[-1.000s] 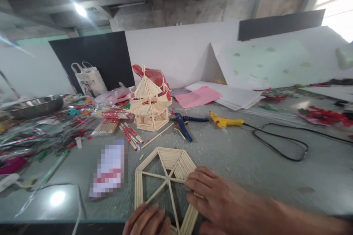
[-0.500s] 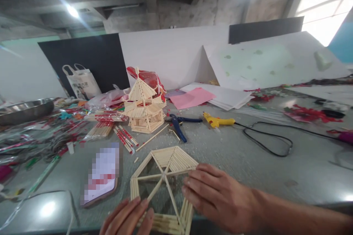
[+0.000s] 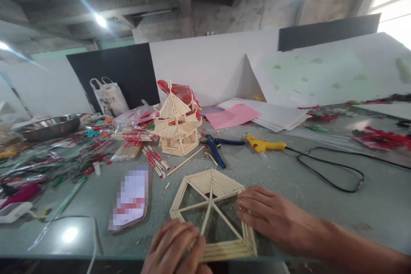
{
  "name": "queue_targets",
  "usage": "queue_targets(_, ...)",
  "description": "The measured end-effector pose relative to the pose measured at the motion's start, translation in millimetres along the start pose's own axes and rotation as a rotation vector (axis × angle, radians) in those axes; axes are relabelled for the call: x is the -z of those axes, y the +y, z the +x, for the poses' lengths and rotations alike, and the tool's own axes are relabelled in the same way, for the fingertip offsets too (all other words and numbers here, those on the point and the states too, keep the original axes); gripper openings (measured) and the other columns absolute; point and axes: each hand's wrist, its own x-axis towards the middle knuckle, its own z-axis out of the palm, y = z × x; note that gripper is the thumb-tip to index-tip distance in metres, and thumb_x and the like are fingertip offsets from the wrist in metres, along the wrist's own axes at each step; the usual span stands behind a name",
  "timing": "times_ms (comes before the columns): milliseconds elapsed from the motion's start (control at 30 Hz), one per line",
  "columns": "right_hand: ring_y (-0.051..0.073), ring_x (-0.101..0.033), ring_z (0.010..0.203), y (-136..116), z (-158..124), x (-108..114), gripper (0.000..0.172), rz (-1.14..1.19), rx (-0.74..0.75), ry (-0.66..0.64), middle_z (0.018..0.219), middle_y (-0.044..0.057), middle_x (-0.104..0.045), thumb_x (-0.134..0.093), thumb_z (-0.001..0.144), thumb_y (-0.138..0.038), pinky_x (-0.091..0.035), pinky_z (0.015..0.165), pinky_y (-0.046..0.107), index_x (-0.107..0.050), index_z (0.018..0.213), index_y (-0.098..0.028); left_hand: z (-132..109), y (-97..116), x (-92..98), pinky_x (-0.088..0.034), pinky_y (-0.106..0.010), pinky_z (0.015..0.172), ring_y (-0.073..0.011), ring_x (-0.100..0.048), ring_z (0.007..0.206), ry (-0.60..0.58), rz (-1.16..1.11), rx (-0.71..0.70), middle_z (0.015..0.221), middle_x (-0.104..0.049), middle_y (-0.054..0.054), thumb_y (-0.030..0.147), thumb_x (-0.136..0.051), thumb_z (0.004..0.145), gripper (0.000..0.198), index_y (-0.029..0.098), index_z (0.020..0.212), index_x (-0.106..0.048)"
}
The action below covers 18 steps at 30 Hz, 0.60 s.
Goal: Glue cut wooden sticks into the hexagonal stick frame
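Note:
A six-sided frame of pale wooden sticks (image 3: pixel 210 200) lies at the table's near edge, with spokes meeting in the middle and its far panels filled with sticks. My left hand (image 3: pixel 176 246) is curled around its near left edge, the fingertips partly hidden. On the right rim, my right hand (image 3: pixel 272 214) grips with bent fingers; its thumb is out of sight. Behind the frame stands a small stick pavilion (image 3: pixel 176 126) with tiered roofs. Blue-handled pliers (image 3: pixel 216 150) and a yellow glue gun (image 3: pixel 265 143) lie farther back, apart from both hands.
A phone (image 3: pixel 131 199) with a blurred screen lies left of the frame. Red-banded stick bundles (image 3: pixel 156 160) sit near the pavilion. Pink paper (image 3: pixel 233 115), a metal bowl (image 3: pixel 51 127) and tangled craft scraps line the back and left. The glue gun's black cable (image 3: pixel 330 175) loops rightward.
The view has turned a little left. The stick frame has shifted slightly right on the table with both hands on it. My left hand's fingers are more curled.

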Motion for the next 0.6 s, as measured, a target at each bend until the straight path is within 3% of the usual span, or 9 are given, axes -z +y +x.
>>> queue_targets(133,0.018,-0.052,0.099,7,1,10,0.027,0.159,-0.083,-0.171,0.1,0.011,-0.061,-0.038,0.085,-0.013,-0.042,0.088,0.037,-0.058,0.104,-0.014,38,-30,-1.3,-0.048,-0.03,0.071,-0.0158,-0.061,0.077,-0.096,0.012,0.19,0.083,-0.067,-0.004,0.021,-0.045,0.086,0.019,0.017,0.09,-0.063)
queue_targets(300,0.017,-0.049,0.104,29,4,31,0.039,0.283,-0.23,-0.347,0.11,0.009,-0.057,-0.045,0.076,-0.006,-0.039,0.09,0.034,-0.056,0.112,-0.018,89,-77,-36.9,-0.045,-0.035,0.075,-0.0234,-0.061,0.085,-0.715,0.205,0.535,0.087,-0.066,-0.012,0.016,-0.039,0.084,0.025,0.014,0.084,-0.064)
queue_targets(433,0.017,-0.055,0.093,64,9,29,0.029,0.265,-0.402,-0.278,0.099,0.009,-0.061,-0.043,0.081,-0.013,-0.041,0.085,0.032,-0.061,0.103,-0.014,103,-98,-65.1,-0.046,-0.036,0.069,-0.0271,-0.064,0.081,-0.8,0.2,0.606,0.084,-0.066,-0.02,0.012,-0.043,0.077,0.024,0.008,0.082,-0.066)
queue_targets(600,0.015,-0.059,0.079,104,32,7,0.025,0.234,-0.613,-0.29,0.088,0.006,-0.066,-0.044,0.078,-0.015,-0.04,0.074,0.025,-0.067,0.088,-0.013,98,-106,-78.8,-0.046,-0.034,0.068,-0.0258,-0.065,0.077,-0.813,0.199,0.671,0.079,-0.067,-0.019,0.013,-0.049,0.072,0.022,0.009,0.083,-0.067)
